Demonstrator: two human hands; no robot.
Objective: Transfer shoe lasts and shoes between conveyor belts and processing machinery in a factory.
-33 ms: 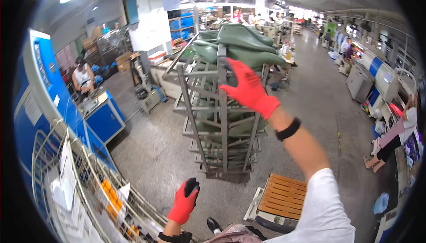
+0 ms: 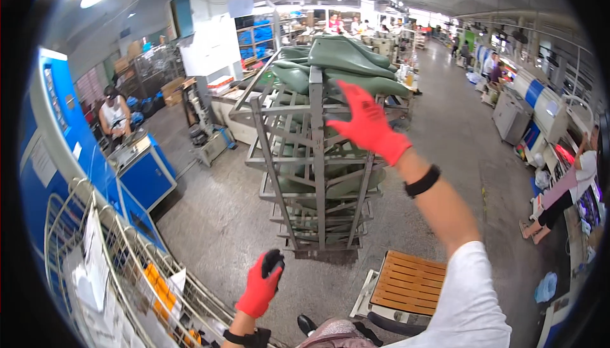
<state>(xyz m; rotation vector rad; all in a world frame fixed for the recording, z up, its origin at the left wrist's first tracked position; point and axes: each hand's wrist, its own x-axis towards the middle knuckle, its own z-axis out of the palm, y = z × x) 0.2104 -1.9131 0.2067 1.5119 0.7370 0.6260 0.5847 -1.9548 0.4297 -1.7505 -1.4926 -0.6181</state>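
My right hand (image 2: 370, 125) is farther to the right now. A moment ago my thumb lay over the gray pole (image 2: 318, 151) in my view, and I can't tell if it touched. Now I see a small gap between them. My right arm (image 2: 445, 211) and its black wristband (image 2: 422, 181) have slid right too. My left hand (image 2: 260, 286) is a tiny bit higher and more left.

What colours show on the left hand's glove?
The left glove is red with black fingers, best seen in the head view.
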